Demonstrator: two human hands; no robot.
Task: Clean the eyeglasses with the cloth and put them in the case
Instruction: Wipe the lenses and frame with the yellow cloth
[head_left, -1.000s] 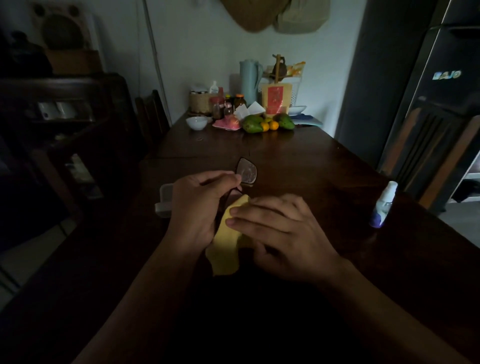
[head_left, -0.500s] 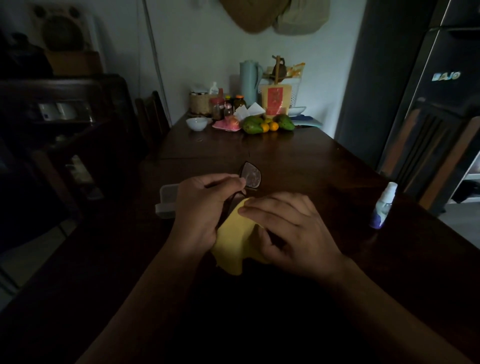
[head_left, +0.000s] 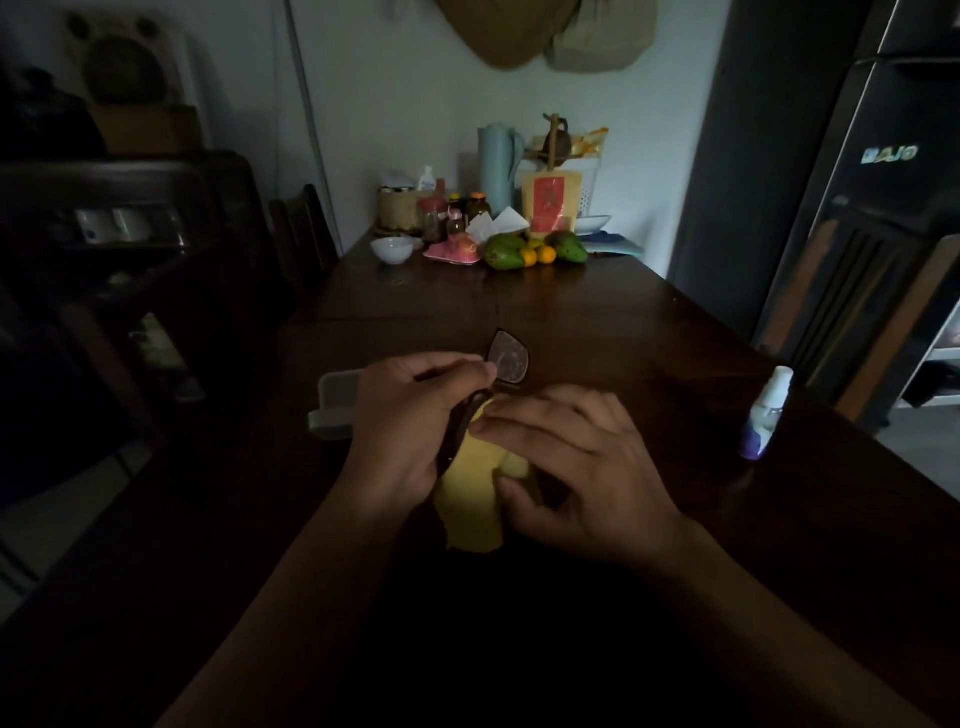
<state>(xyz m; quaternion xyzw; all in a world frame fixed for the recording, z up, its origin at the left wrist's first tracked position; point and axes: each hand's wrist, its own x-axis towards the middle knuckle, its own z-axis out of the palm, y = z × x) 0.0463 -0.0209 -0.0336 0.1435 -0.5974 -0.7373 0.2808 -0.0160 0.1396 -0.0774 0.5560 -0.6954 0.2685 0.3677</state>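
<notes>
Dark-framed eyeglasses (head_left: 510, 357) are held above the dark wooden table (head_left: 597, 322), one lens sticking up past my fingers. My left hand (head_left: 410, 421) pinches the frame near that lens. My right hand (head_left: 582, 457) holds a yellow cloth (head_left: 472, 499) wrapped over the lower part of the glasses, fingers on top and thumb below. The other lens is hidden under the cloth and my hands. A pale translucent case (head_left: 335, 402) lies on the table just left of my left hand, partly hidden behind it.
A small white and purple spray bottle (head_left: 764, 415) stands at the right table edge. Fruit (head_left: 535, 250), a white bowl (head_left: 392, 249), jars and a pale jug (head_left: 496, 163) crowd the far end. Chairs stand on both sides, a dark fridge at right.
My right hand has shifted the cloth on the glasses: it bunched up, then hangs longer again. The exposed lens has tilted slightly. My left hand keeps its pinch.
</notes>
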